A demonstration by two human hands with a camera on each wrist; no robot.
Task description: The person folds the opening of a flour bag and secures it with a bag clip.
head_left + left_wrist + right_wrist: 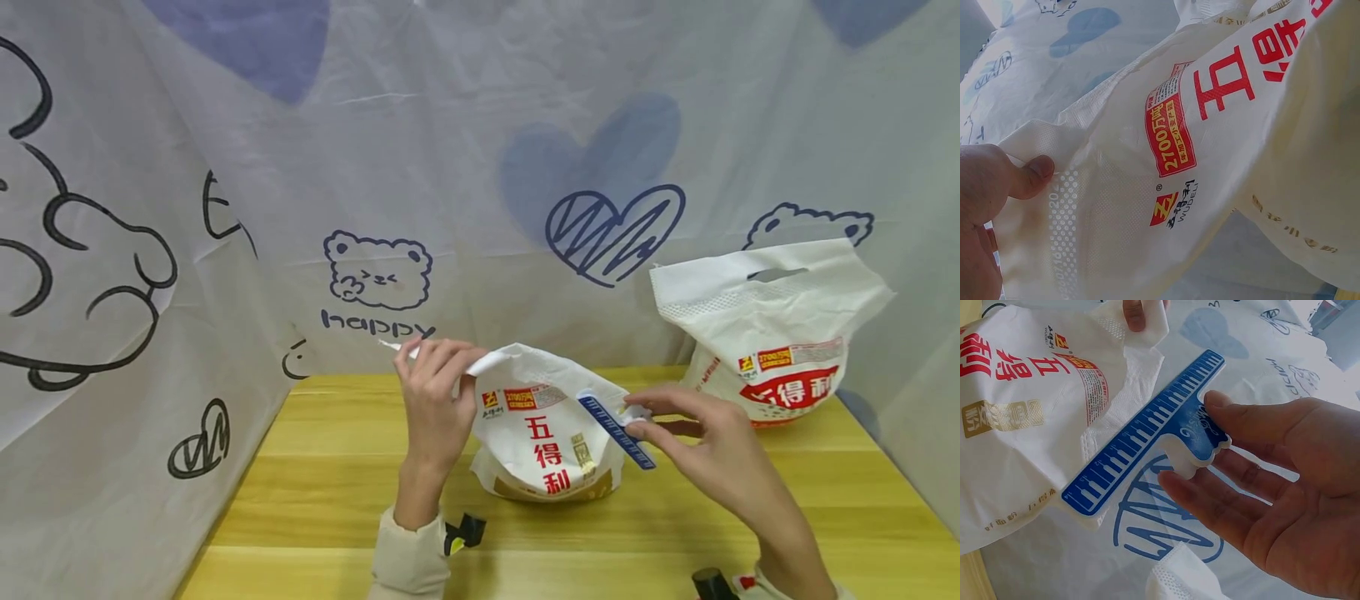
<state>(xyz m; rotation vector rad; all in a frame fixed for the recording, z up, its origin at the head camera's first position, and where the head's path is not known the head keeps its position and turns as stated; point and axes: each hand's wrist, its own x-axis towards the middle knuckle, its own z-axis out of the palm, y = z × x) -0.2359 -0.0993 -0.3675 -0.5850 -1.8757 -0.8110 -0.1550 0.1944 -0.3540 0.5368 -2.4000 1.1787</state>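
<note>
Hung behind everything, a pale sheet (457,167) printed with hearts and bears. Spread beneath, a table (322,492) in yellow wood grain. Standing to the right rear, close to the sheet, a second bag (757,329) with a handle slot in its upper band. Standing nearer, between the two hands, a white bag (547,412) with red lettering, its top edge (555,358) arching from the left hand, then sloping down toward the right.

At the upper left corner of the white bag, the left hand (438,400), pinching the edge — thumb laid on the printed face. Just past the opposite end, the right hand (705,433), narrowed to a light pinch. Held in that pinch by its tab (1197,428), a long blue clip (617,431): right beside the right hand, well apart from the left, overlapping the bag's right end in the head view. Long axis slanting from upper left to lower right, roughly along the sloping edge. Edge between the clip's two halves or not — impossible to tell.
</note>
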